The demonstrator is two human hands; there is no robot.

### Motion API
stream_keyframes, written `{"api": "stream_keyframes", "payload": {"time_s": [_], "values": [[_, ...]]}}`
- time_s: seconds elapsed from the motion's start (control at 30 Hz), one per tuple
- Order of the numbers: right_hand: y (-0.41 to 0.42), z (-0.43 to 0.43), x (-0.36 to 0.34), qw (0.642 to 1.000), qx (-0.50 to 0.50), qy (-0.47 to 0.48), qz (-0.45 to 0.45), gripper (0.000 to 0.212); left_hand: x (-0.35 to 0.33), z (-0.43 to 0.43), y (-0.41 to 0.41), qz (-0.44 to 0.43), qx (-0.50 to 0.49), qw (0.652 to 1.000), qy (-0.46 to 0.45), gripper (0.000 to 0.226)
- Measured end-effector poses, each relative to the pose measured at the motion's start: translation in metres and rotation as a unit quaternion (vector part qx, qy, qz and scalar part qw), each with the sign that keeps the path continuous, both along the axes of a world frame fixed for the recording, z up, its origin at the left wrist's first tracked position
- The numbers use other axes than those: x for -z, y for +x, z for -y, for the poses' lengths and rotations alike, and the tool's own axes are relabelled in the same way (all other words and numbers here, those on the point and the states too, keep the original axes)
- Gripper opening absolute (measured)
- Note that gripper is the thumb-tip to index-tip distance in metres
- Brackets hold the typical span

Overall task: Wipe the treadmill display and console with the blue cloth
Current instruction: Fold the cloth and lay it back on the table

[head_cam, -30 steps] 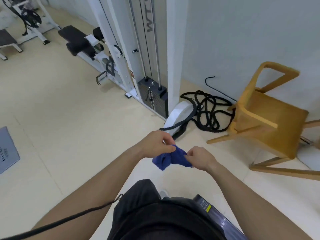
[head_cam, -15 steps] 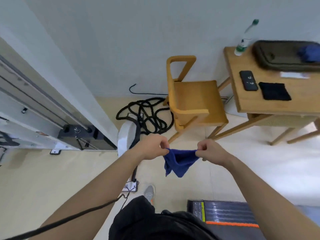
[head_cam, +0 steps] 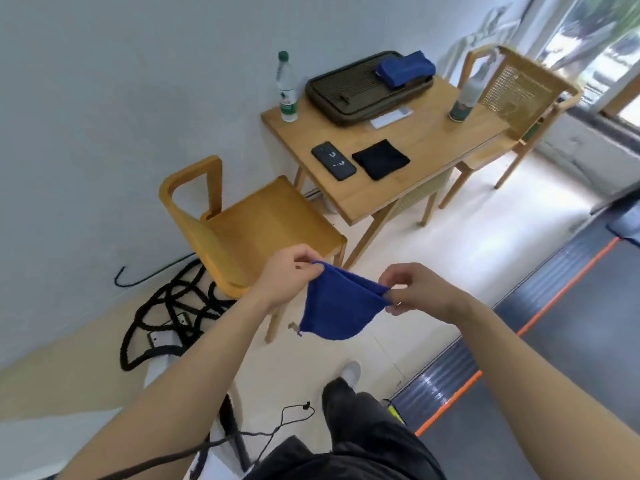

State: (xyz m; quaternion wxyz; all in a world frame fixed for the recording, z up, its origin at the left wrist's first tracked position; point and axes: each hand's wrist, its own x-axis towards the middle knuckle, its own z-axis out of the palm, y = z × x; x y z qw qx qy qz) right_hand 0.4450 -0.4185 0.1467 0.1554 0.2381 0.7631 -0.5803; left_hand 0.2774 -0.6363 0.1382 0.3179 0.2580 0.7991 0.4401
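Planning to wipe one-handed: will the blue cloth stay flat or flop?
Probably flops: the blue cloth sags in a pouch between the left hand and right hand. It seems light, held by fingertip pinches. Its towel-like nap likely grips.

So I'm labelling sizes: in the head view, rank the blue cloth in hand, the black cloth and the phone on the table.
1. blue cloth, though it is nearest the camera.
2. black cloth.
3. phone, close to the black cloth; unsure.

cloth [head_cam: 337, 306] between hands | chair [head_cam: 256, 226] behind | table [head_cam: 426, 140] right of chair
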Motion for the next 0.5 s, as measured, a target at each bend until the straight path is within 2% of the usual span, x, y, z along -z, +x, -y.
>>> {"api": "stream_keyframes", "payload": {"time_s": [0.1,0.23,0.3,0.37,0.4,0.5], "values": [[-0.005,-0.045,-0.003,0.997,0.041,-0.062,-0.023,0.009,-0.004,-0.055,-0.024,0.017,0.033,0.999,0.028,0.006],[-0.010,-0.111,-0.005,0.984,0.113,-0.130,-0.046,0.021,-0.010,-0.136,-0.049,0.043,0.045,0.997,0.039,0.005],[-0.013,-0.140,-0.010,0.974,0.142,-0.162,-0.068,0.017,-0.015,-0.179,-0.058,0.055,0.037,0.997,0.042,0.006],[-0.018,-0.167,-0.019,0.982,0.135,-0.104,-0.080,0.010,-0.022,-0.221,-0.066,0.064,0.034,0.997,0.040,0.011],[-0.021,-0.181,-0.022,0.986,0.136,-0.056,-0.082,0.014,-0.025,-0.241,-0.070,0.070,0.036,0.996,0.043,0.014],[-0.031,-0.225,-0.030,0.977,0.183,0.045,-0.103,0.006,-0.034,-0.295,-0.085,0.070,0.063,0.995,0.044,0.015]]}}
